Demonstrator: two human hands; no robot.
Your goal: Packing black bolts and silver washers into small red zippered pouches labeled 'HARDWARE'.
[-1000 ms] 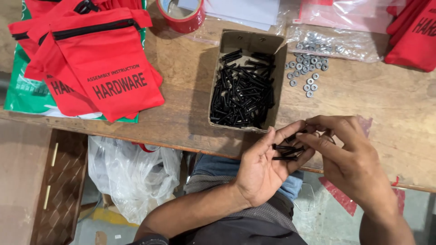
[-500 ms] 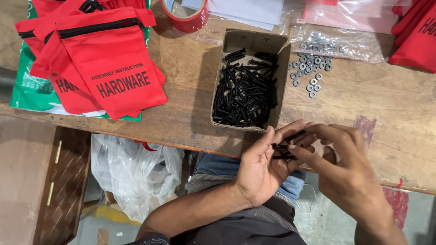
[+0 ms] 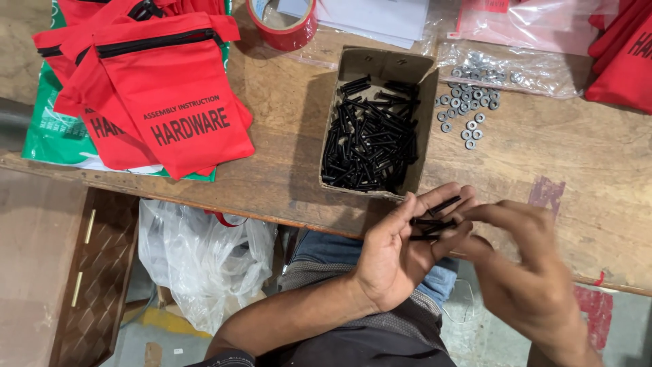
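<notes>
Head view: a few black screws (image 3: 433,221) lie in the cupped, half-open left hand (image 3: 401,255) at lower middle. The right hand (image 3: 536,285) pinches one with bent fingers. The palm should be kept level so none roll off.

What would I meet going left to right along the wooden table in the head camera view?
Red zip pouches → roll of red tape → cardboard box of black screws → loose silver washers → more red pouches.
</notes>
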